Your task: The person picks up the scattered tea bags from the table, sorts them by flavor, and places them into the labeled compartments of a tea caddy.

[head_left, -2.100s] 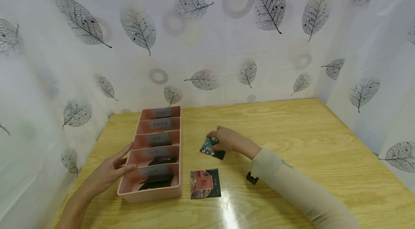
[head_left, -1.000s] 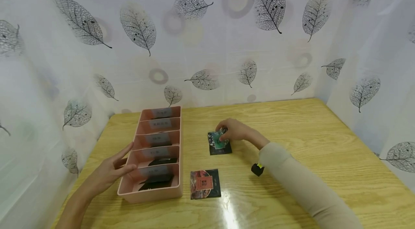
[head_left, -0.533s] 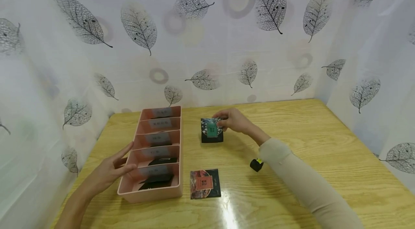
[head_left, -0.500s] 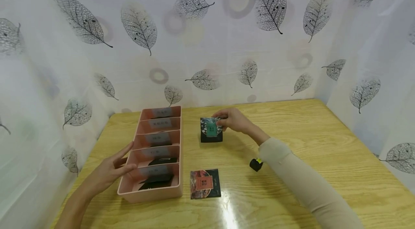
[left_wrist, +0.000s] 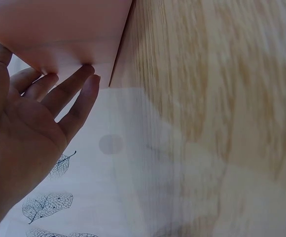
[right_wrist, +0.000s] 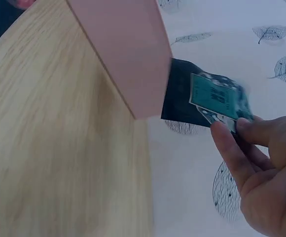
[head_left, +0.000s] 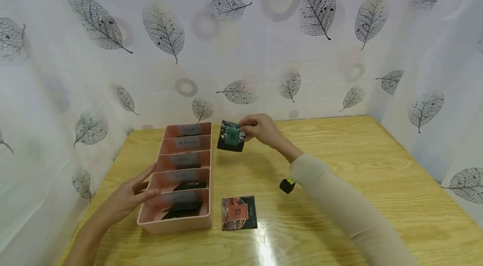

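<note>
My right hand (head_left: 260,130) pinches a tea bag sachet (head_left: 231,137) at its edge between thumb and fingers. The sachet is black with a green label and patterned top, held up just right of the far end of a pink divided box (head_left: 211,199). In the right wrist view, its dark end overlaps the box's outer wall (right_wrist: 128,54). My left hand (head_left: 126,203) holds the box's left side, thumb over the rim. Seen from the left wrist, fingertips (left_wrist: 86,69) touch the outer wall. A second sachet (head_left: 239,213), with a red label, lies flat on the table.
Several compartments line up in the box, with grey labels on the dividers. Dark sachets (head_left: 183,208) lie in the nearest one. A small black block with yellow (head_left: 286,185) hangs by the right sleeve (head_left: 339,203). A leaf-patterned curtain (head_left: 241,48) borders the wooden table (head_left: 320,144).
My right hand has picked the green-labelled sachet up from the table and carried it away from me and left, toward the box's far end. The left hand and box have stayed put.
</note>
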Motion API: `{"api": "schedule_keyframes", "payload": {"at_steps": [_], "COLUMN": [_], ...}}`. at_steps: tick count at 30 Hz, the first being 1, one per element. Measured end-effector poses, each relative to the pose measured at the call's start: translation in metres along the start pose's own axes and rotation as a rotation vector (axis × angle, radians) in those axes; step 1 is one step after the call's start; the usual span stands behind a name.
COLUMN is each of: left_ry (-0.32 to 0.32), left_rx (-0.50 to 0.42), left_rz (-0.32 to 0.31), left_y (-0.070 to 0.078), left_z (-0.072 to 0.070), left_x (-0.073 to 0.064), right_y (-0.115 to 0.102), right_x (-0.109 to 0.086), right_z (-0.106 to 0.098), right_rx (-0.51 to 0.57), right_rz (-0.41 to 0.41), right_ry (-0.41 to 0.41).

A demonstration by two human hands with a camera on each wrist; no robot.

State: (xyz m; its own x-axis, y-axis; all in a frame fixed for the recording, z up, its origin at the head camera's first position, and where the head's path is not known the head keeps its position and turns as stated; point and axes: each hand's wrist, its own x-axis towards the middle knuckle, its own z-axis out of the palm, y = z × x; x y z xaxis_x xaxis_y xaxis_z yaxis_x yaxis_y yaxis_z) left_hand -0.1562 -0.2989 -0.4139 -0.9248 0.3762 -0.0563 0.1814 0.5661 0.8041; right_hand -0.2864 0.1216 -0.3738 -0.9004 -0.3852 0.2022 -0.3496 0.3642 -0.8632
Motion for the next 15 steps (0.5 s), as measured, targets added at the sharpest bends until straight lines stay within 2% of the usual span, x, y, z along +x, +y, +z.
{"api": "schedule_keyframes", "payload": {"at_steps": [4, 8, 12, 15], "left_ry": [-0.001, -0.003, -0.009, -0.009], "left_rx": [0.007, -0.005, -0.021, -0.025], "left_rz": [0.002, 0.014, 0.019, 0.017], "left_y": [-0.001, -0.002, -0.002, -0.002], "left_z": [0.000, 0.000, -0.001, -0.002], "left_x": [0.000, 0.001, 0.001, 0.000], "right_y": [-0.014, -0.025, -0.032, -0.035], "right_x": [0.017, 0.032, 0.044, 0.052], "right_z": [0.016, 0.034, 0.052, 0.065], "right_rx": [-0.039, -0.134, -0.206, -0.227], "right_rz": [-0.112, -0.236, -0.326, -0.364], "right_ry": [0.109, 0.206, 0.265, 0.279]}}
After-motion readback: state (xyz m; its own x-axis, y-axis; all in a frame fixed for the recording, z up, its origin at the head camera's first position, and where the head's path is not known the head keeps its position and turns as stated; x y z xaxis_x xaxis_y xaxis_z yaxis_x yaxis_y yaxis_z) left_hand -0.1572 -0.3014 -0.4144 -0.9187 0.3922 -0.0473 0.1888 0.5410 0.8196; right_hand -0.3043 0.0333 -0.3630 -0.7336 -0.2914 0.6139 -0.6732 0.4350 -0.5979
